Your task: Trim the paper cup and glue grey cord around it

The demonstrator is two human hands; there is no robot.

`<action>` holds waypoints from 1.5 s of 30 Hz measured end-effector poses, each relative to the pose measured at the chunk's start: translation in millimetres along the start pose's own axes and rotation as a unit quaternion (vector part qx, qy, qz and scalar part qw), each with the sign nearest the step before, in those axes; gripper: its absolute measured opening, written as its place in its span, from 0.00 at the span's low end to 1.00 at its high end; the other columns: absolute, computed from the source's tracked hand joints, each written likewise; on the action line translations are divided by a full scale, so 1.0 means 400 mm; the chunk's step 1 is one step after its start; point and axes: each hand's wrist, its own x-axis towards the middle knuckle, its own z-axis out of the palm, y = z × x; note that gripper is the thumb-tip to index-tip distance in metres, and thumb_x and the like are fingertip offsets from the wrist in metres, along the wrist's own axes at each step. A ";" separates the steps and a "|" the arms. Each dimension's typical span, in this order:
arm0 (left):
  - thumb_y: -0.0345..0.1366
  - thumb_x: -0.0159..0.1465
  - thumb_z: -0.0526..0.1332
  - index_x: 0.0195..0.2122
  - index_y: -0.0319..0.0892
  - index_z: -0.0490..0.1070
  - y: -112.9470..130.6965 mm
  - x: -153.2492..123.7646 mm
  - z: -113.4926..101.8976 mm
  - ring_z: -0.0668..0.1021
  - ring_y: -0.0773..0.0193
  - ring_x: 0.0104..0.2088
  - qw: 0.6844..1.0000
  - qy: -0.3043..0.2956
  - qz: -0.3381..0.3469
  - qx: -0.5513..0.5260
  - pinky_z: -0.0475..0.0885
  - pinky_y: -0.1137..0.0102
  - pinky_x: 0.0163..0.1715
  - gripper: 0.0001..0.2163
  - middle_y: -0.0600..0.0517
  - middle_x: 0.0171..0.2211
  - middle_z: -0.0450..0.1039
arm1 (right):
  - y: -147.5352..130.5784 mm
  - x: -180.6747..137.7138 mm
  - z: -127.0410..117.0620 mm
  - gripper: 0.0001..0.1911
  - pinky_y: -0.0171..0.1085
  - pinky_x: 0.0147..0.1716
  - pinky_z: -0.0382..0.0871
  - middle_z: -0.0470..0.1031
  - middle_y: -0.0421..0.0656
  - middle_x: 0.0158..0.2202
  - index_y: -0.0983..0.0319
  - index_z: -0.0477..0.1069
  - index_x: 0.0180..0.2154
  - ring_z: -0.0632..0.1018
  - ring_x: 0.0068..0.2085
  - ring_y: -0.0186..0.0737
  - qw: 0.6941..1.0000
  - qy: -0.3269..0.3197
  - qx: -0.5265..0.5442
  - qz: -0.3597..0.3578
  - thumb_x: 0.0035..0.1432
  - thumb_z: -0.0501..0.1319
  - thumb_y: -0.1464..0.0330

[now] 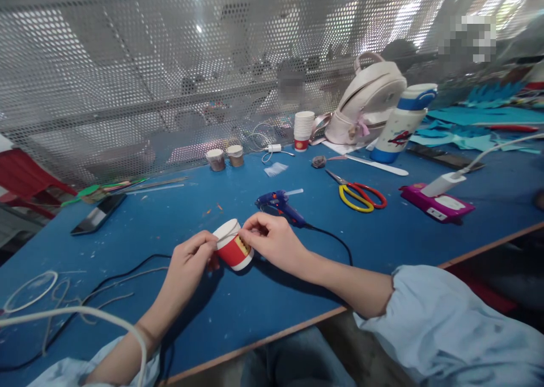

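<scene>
A red and white paper cup [233,253] with a gold patch is tilted over the table in front of me. A thin pale string [228,235] crosses its side just below the rim. My left hand [192,259] is closed on the cup's left side, with thumb and forefinger at the string's left end. From the right, my right hand [272,241] pinches the string against the cup near the gold patch. Fingers hide both ends of the string. Just beyond my right hand lies a blue glue gun [280,204] with a clear glue stick in its back.
Scissors [357,197], a purple power strip [437,203], a bottle [402,126] and a backpack [368,101] are to the right. Stacked cups [303,131] and two small wrapped cups [225,158] stand near the mesh screen [127,81]. A phone [98,213] and loose cords [55,313] lie left.
</scene>
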 end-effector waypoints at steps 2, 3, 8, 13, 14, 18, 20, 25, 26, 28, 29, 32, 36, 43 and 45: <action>0.38 0.58 0.55 0.21 0.43 0.69 0.000 0.000 -0.001 0.70 0.66 0.20 1.000 -0.001 0.002 -0.005 0.64 0.72 0.24 0.11 0.55 0.17 0.68 | 0.000 0.001 -0.001 0.04 0.30 0.26 0.63 0.72 0.38 0.24 0.64 0.73 0.28 0.69 0.25 0.30 1.000 0.000 0.002 0.001 0.55 0.62 0.70; 0.38 0.58 0.56 0.21 0.43 0.69 0.000 0.000 -0.001 0.70 0.66 0.20 1.000 0.000 0.003 -0.008 0.64 0.72 0.23 0.10 0.55 0.17 0.68 | 0.000 0.001 -0.002 0.05 0.30 0.26 0.63 0.73 0.38 0.24 0.64 0.73 0.28 0.69 0.25 0.30 1.000 0.001 0.003 0.001 0.55 0.62 0.70; 0.38 0.57 0.57 0.24 0.42 0.71 -0.002 -0.001 -0.001 0.70 0.66 0.20 1.000 0.009 -0.017 -0.008 0.64 0.72 0.22 0.08 0.56 0.16 0.68 | 0.000 0.000 -0.001 0.04 0.30 0.26 0.63 0.72 0.37 0.23 0.64 0.73 0.28 0.69 0.25 0.29 1.000 0.008 0.001 -0.003 0.55 0.63 0.71; 0.37 0.56 0.56 0.26 0.42 0.71 0.002 -0.001 0.002 0.71 0.66 0.19 1.000 0.012 -0.023 -0.003 0.64 0.72 0.22 0.08 0.56 0.15 0.69 | -0.003 0.000 -0.003 0.04 0.30 0.27 0.64 0.73 0.38 0.24 0.64 0.73 0.28 0.70 0.26 0.30 1.000 0.008 -0.010 -0.004 0.55 0.63 0.71; 0.37 0.56 0.56 0.26 0.42 0.71 0.002 -0.001 0.002 0.71 0.66 0.19 1.000 0.014 -0.024 -0.004 0.64 0.72 0.22 0.07 0.56 0.15 0.69 | -0.004 0.000 -0.003 0.04 0.30 0.27 0.64 0.73 0.38 0.24 0.64 0.73 0.28 0.70 0.26 0.30 1.000 0.007 -0.011 -0.003 0.55 0.63 0.71; 0.37 0.55 0.57 0.26 0.42 0.71 0.006 -0.003 0.002 0.71 0.66 0.19 0.999 0.019 -0.027 -0.024 0.65 0.72 0.22 0.06 0.56 0.15 0.69 | -0.005 0.002 -0.005 0.04 0.31 0.27 0.64 0.74 0.38 0.24 0.64 0.73 0.28 0.71 0.26 0.31 1.000 0.005 -0.018 0.003 0.55 0.62 0.71; 0.36 0.55 0.56 0.25 0.42 0.70 0.010 -0.004 0.002 0.71 0.66 0.19 0.999 0.012 -0.027 -0.039 0.66 0.71 0.22 0.06 0.55 0.16 0.70 | -0.004 0.002 -0.006 0.05 0.31 0.28 0.64 0.74 0.39 0.25 0.64 0.73 0.28 0.71 0.27 0.31 1.000 0.005 -0.019 0.004 0.55 0.62 0.71; 0.35 0.54 0.55 0.25 0.42 0.70 0.016 -0.006 0.002 0.72 0.65 0.19 0.999 0.001 -0.025 -0.042 0.66 0.71 0.22 0.06 0.54 0.16 0.71 | 0.001 0.002 -0.006 0.05 0.30 0.27 0.64 0.73 0.38 0.24 0.64 0.73 0.28 0.71 0.26 0.31 1.000 0.010 -0.016 0.004 0.55 0.62 0.70; 0.36 0.54 0.55 0.26 0.42 0.71 0.014 -0.005 0.002 0.71 0.65 0.19 0.999 0.001 -0.025 -0.039 0.66 0.71 0.22 0.06 0.54 0.16 0.70 | 0.001 0.002 -0.006 0.05 0.30 0.27 0.64 0.73 0.38 0.24 0.64 0.73 0.28 0.70 0.26 0.30 1.000 0.011 -0.014 0.003 0.55 0.62 0.70; 0.37 0.54 0.56 0.27 0.41 0.71 0.009 -0.005 0.000 0.71 0.65 0.19 0.999 0.001 -0.026 -0.035 0.65 0.71 0.21 0.07 0.54 0.16 0.70 | 0.002 0.002 -0.006 0.05 0.30 0.27 0.63 0.73 0.37 0.24 0.64 0.74 0.28 0.70 0.25 0.30 1.000 0.013 -0.012 0.001 0.55 0.63 0.69; 0.37 0.55 0.57 0.27 0.41 0.71 0.005 -0.005 -0.001 0.70 0.65 0.19 0.999 -0.001 -0.027 -0.033 0.65 0.72 0.21 0.07 0.54 0.16 0.69 | 0.002 0.002 -0.005 0.05 0.30 0.27 0.63 0.73 0.37 0.24 0.64 0.74 0.28 0.69 0.25 0.30 1.000 0.014 -0.012 0.000 0.55 0.63 0.69; 0.38 0.57 0.57 0.27 0.41 0.72 -0.005 -0.004 -0.006 0.70 0.66 0.20 0.999 -0.013 -0.023 -0.027 0.65 0.72 0.22 0.07 0.55 0.16 0.68 | 0.001 0.002 -0.004 0.05 0.30 0.27 0.63 0.73 0.37 0.24 0.64 0.74 0.28 0.69 0.25 0.29 1.000 0.017 -0.014 0.000 0.55 0.63 0.69; 0.42 0.62 0.56 0.24 0.42 0.70 -0.009 -0.004 -0.012 0.69 0.66 0.21 0.999 -0.041 0.001 -0.019 0.64 0.72 0.25 0.13 0.54 0.18 0.68 | 0.006 0.002 -0.003 0.05 0.30 0.27 0.63 0.73 0.37 0.24 0.63 0.74 0.29 0.69 0.25 0.29 0.999 0.022 -0.024 -0.015 0.55 0.63 0.69; 0.43 0.66 0.52 0.21 0.43 0.67 0.005 -0.010 -0.012 0.68 0.65 0.22 0.998 -0.058 0.018 -0.024 0.63 0.72 0.24 0.18 0.53 0.19 0.65 | 0.017 0.004 -0.002 0.06 0.30 0.28 0.63 0.73 0.38 0.24 0.63 0.74 0.29 0.70 0.27 0.30 0.997 0.026 -0.052 -0.043 0.57 0.62 0.69; 0.43 0.66 0.52 0.21 0.43 0.68 0.004 -0.011 -0.013 0.68 0.65 0.22 0.998 -0.056 0.024 -0.026 0.63 0.72 0.25 0.18 0.53 0.20 0.65 | 0.016 0.003 -0.002 0.06 0.30 0.28 0.62 0.73 0.37 0.24 0.63 0.74 0.28 0.70 0.26 0.30 0.997 0.027 -0.056 -0.044 0.57 0.63 0.69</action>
